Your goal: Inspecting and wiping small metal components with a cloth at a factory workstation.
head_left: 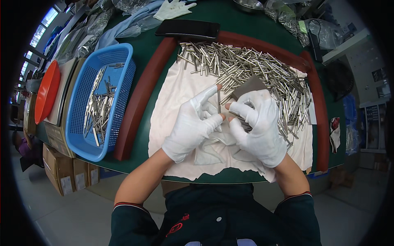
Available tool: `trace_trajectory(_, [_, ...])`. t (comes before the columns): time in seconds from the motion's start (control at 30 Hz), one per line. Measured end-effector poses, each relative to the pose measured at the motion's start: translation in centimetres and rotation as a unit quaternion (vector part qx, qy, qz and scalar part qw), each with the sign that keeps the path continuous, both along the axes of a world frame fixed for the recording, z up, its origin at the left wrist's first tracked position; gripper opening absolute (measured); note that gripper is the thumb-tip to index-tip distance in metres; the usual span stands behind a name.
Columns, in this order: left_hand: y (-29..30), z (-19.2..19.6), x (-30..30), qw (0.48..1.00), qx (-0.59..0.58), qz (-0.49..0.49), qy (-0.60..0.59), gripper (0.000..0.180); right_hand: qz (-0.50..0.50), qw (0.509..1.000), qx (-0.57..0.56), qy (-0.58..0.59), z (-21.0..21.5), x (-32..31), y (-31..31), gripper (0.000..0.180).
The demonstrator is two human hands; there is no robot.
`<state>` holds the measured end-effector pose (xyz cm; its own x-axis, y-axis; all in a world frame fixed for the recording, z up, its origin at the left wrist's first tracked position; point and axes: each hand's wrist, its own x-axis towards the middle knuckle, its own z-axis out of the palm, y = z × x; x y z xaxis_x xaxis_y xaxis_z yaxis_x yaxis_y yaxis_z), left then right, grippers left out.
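Observation:
Both of my hands wear white gloves with bare fingertips showing. Between the index finger and thumb of my left hand [184, 129] stands one slim metal pin [218, 99], gripped at its ends. My right hand [262, 131] is closed on a dark grey square sheet [251, 85], perhaps sandpaper, whose corner sticks up above the knuckles. Its fingertips are close to the pin; whether they touch it I cannot tell. A big heap of shiny metal pins [283, 88] spreads beyond and right of my hands on a pale pink cloth [166, 112]. Crumpled white fabric [209, 153] lies under my wrists.
Red-brown bars [137, 102] border the cloth on three sides. A black phone [188, 29] rests on the far bar. Left stands a blue plastic basket [70, 127] holding more pins, beside an orange-red basin [47, 92] and cardboard boxes. A white glove [174, 9] and plastic bags lie farther back.

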<state>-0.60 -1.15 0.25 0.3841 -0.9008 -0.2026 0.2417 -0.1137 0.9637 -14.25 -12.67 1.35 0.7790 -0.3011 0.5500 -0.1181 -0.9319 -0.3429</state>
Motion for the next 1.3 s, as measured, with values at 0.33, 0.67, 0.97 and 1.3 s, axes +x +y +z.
trace_trajectory(0.33, [0.2,-0.4,-0.6,0.999,-0.020,-0.013,-0.030,0.061,0.023,1.000,0.013,0.002,-0.1,0.2,0.0,0.020])
trace_trajectory(0.67, [0.2,-1.0,-0.4,0.994,-0.044,-0.007,-0.099,0.060,0.030,0.997,0.072,-0.009,0.5,-0.1,-0.4,0.021])
trace_trajectory(0.97, [0.4,0.8,-0.2,0.999,0.023,-0.026,-0.030,0.061,-0.016,0.998,0.051,-0.042,0.0,-0.3,-1.5,0.023])
trace_trajectory(1.3, [0.2,0.1,0.0,0.999,0.029,-0.008,-0.027,0.064,-0.136,0.988,-0.063,0.047,0.6,-0.9,-3.1,0.054])
